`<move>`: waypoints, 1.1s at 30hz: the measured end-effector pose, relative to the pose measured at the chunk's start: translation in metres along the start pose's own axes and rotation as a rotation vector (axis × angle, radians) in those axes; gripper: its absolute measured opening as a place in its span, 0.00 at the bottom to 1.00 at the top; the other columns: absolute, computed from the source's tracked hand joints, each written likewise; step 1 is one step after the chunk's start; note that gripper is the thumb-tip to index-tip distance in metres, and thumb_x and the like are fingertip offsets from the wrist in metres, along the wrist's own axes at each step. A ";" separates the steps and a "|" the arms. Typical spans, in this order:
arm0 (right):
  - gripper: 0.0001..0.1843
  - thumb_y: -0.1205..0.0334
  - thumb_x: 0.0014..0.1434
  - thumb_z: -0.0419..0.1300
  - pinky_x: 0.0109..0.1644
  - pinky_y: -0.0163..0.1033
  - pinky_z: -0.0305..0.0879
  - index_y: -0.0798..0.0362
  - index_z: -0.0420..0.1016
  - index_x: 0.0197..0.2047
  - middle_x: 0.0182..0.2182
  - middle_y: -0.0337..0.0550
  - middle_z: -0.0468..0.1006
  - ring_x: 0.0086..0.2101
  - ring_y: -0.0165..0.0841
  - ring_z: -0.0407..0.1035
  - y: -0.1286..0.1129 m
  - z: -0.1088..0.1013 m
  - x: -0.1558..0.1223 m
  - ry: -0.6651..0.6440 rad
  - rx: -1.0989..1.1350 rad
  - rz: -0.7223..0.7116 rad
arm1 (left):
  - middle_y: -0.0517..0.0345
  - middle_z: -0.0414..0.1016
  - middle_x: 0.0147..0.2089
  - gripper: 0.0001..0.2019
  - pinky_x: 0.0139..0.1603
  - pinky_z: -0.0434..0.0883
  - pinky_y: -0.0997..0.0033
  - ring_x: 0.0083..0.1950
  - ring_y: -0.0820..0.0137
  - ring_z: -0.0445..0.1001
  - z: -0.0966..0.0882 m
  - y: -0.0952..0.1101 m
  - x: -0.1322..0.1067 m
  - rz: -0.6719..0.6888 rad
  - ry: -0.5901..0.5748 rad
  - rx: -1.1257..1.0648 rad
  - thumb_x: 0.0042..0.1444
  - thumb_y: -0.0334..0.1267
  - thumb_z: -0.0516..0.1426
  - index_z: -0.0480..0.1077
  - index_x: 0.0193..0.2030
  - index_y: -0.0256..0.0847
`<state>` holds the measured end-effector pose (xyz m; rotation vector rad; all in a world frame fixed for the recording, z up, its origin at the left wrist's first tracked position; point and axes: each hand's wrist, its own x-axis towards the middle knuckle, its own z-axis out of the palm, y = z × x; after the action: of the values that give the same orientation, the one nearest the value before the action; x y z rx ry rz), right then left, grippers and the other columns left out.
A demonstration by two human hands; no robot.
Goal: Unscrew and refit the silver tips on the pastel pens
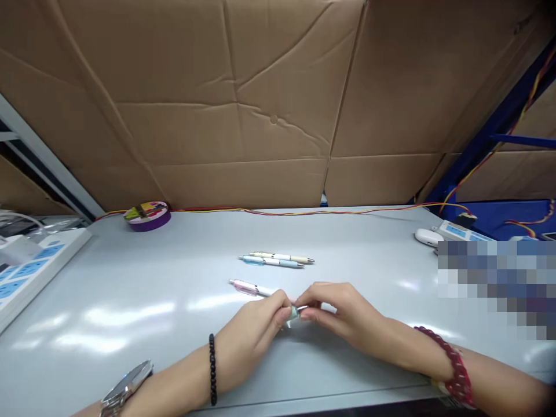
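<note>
My left hand and my right hand meet at the middle of the grey table, both with fingers pinched on a small pale-green pen held between them. A pink and white pen lies on the table just beyond my left fingers. Farther back two more pens lie side by side: a cream one and a light blue one. A black bead bracelet and a watch sit on my left wrist; a dark red bracelet is on my right.
A purple round tin stands at the back left. A red-yellow cable runs along the cardboard wall. A white power strip lies at the left edge. White devices sit at the back right.
</note>
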<state>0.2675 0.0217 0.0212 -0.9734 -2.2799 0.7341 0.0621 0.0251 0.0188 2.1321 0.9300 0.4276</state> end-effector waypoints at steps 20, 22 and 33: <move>0.03 0.65 0.60 0.57 0.35 0.31 0.65 0.53 0.71 0.38 0.30 0.38 0.76 0.30 0.27 0.70 0.004 0.001 0.001 0.241 0.069 -0.067 | 0.67 0.62 0.27 0.11 0.29 0.58 0.76 0.27 0.73 0.60 -0.013 -0.003 0.000 0.081 0.070 0.032 0.67 0.37 0.40 0.59 0.48 0.46; 0.03 0.66 0.60 0.58 0.36 0.31 0.66 0.52 0.72 0.38 0.31 0.38 0.77 0.30 0.27 0.70 0.002 0.001 0.000 0.239 0.105 -0.048 | 0.66 0.66 0.32 0.13 0.30 0.59 0.77 0.29 0.74 0.63 -0.013 -0.001 0.000 0.153 0.081 0.009 0.66 0.34 0.40 0.60 0.50 0.48; 0.08 0.65 0.61 0.52 0.34 0.36 0.66 0.52 0.72 0.34 0.30 0.42 0.77 0.30 0.33 0.71 0.029 -0.036 0.006 0.138 -0.383 0.179 | 0.60 0.72 0.34 0.16 0.29 0.63 0.76 0.29 0.72 0.68 -0.044 -0.019 0.009 0.270 0.204 0.555 0.67 0.35 0.39 0.67 0.46 0.43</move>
<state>0.3012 0.0535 0.0286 -1.3713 -2.2747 0.2881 0.0346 0.0629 0.0337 2.7803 0.9550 0.5799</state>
